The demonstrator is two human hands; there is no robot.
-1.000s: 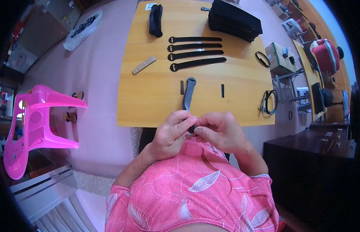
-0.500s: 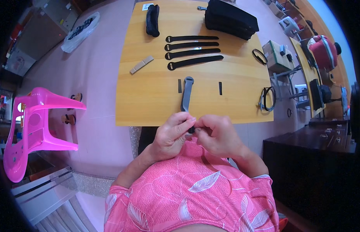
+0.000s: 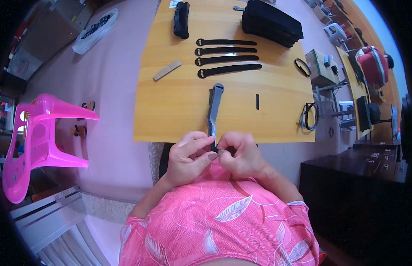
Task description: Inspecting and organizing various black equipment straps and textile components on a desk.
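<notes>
A grey hook-and-loop cable strap (image 3: 215,104) with a round slotted head extends over the table from its near edge. Its lower end comes down between my hands, where a dark part shows. My left hand (image 3: 190,158) pinches that end between thumb and fingers. Close beside it, my right hand (image 3: 241,155) is closed on the same end, its fingertips curled in and partly hidden. Farther back, several black hook-and-loop straps (image 3: 229,60) lie in a row, slotted heads to the left.
A short black strip (image 3: 257,102) lies right of the grey strap. Around the table (image 3: 170,119) are a beige folded piece (image 3: 167,71), a small black bundle (image 3: 181,20), a black stack (image 3: 272,24) and coiled straps (image 3: 309,116). A pink stool (image 3: 46,133) stands left.
The grey strap now overlaps the black strip on its left. My left fingers and thumb have spread a little along the strap's end. The whole view has shifted slightly.
</notes>
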